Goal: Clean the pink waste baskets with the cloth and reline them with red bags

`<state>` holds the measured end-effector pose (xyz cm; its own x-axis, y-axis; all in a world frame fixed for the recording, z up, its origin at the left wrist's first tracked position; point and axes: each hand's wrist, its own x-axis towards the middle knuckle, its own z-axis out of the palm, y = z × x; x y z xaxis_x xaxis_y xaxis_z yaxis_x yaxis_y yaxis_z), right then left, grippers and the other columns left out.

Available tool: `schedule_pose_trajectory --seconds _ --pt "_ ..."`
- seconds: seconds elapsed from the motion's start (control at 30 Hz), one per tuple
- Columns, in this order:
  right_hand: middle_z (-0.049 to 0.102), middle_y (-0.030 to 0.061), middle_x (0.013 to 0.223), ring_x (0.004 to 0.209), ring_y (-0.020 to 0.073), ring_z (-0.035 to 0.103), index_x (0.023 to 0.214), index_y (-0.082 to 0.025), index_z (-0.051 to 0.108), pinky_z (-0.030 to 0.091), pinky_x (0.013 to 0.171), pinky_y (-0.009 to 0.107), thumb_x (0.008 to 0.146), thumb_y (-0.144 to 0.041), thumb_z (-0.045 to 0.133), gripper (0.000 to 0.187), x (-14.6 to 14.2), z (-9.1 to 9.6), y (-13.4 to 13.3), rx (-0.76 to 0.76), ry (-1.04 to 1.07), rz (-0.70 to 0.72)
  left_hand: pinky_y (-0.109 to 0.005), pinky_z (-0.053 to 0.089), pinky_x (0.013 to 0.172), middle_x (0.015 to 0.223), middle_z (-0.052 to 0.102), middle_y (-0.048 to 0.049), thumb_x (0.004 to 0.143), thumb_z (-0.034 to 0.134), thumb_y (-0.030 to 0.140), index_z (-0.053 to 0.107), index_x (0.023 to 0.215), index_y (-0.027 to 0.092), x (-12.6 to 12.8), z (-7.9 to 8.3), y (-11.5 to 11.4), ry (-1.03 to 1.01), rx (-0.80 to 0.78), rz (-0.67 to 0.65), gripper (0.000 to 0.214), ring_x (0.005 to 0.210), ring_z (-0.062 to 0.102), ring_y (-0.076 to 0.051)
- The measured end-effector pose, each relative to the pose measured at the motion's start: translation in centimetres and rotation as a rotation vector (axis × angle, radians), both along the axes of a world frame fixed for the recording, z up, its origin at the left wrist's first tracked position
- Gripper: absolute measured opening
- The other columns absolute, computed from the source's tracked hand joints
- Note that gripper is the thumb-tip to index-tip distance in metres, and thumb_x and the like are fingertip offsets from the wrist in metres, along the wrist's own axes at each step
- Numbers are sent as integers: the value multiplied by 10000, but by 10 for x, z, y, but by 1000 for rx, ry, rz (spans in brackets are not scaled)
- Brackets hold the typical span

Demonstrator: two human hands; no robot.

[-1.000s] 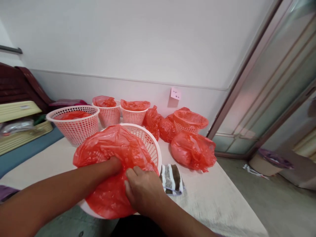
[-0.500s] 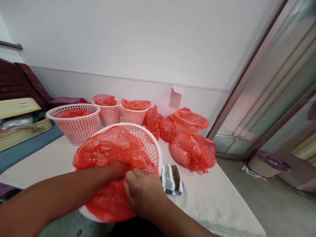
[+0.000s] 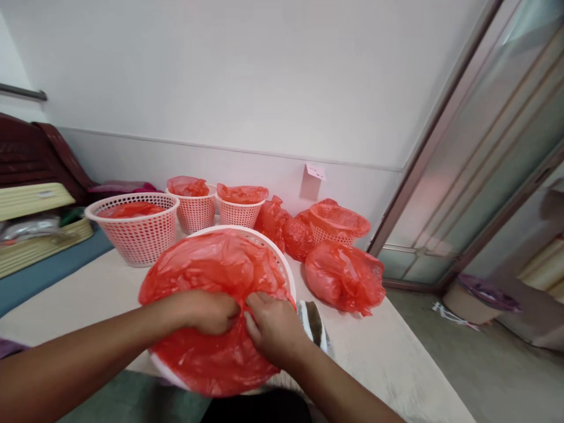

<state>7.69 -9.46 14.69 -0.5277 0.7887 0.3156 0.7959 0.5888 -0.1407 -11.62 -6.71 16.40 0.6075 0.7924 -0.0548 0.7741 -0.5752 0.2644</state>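
Note:
A large white perforated basket sits at the near edge of the table, tilted toward me. A red plastic bag is spread over its mouth. My left hand and my right hand meet at the middle of the bag, both with fingers curled and pinching the plastic. The bag covers most of the basket, so only the far right rim shows.
Several pink baskets lined with red bags stand at the back: a wide pink basket, two small ones, another. A full red bag lies to the right. A striped cloth lies beside my right hand. A glass door is at right.
My left hand has come out from inside the bag and now pinches it from on top. The bag has been pulled further over the basket's mouth. My right hand shifted slightly right.

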Motion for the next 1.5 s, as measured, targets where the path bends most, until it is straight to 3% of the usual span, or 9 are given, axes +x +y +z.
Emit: schedule_pose_trajectory --seconds 0.2,0.5,0.77,0.87,1.0,1.1,1.2,1.33,1.5 --pt "647 13 818 733 124 589 833 -181 567 359 653 229 882 -166 469 111 19 6 32 -104 281 -62 -308 355 576 798 710 -57 935 379 332 616 803 228 -39 21 -14 46 77 88 290 679 637 -218" --pt "611 102 1025 905 208 586 1017 -165 580 395 740 296 884 -177 469 174 17 29 60 141 143 -328 -266 409 598 756 676 -15 974 362 307 615 895 219 -71 -8 -33 -174 342 31 279 650 624 -149" --pt "661 137 1103 983 233 641 1244 -151 524 445 794 313 776 -93 499 473 18 20 77 -87 254 -350 -261 430 592 696 619 -3 941 421 180 589 879 200 -73 -19 -42 -239 542 -144 180 615 588 -127" --pt "697 123 1070 970 236 663 1268 -152 519 459 802 310 733 -82 513 540 18 22 76 -134 323 -357 -261 438 572 695 618 14 940 463 236 581 909 207 -67 -8 -46 -200 503 -148 125 607 590 -124" --pt "679 125 1161 1016 239 654 1303 -161 504 458 873 336 778 -117 495 527 13 17 64 -98 437 -310 -260 489 694 877 684 -3 927 505 258 573 1024 230 -59 34 -48 -358 668 -88 122 773 645 -138" --pt "661 121 1196 1062 229 630 1312 -159 493 445 913 345 819 -130 470 494 8 12 51 -44 496 -285 -304 486 751 902 669 -30 937 475 316 586 1005 208 -52 69 -31 -423 761 88 169 829 632 -171" --pt "673 110 1152 1007 228 640 1308 -169 482 459 868 345 837 -148 470 471 5 11 39 -39 512 -248 -425 433 951 1178 614 -123 933 459 452 549 1178 167 -48 86 3 -287 742 148 386 1100 561 -261" --pt "700 83 1040 870 220 662 1283 -179 490 467 802 333 857 -186 487 426 6 12 27 -60 535 -222 -422 429 888 1083 654 -120 902 511 461 619 1089 167 -46 80 45 -149 541 91 365 1027 579 -279" --pt "688 89 1098 955 224 654 1245 -176 502 469 842 331 889 -208 469 359 10 4 20 -9 607 -156 -306 383 664 745 611 -28 919 456 382 595 751 188 -47 70 64 -243 469 98 292 711 559 -177"
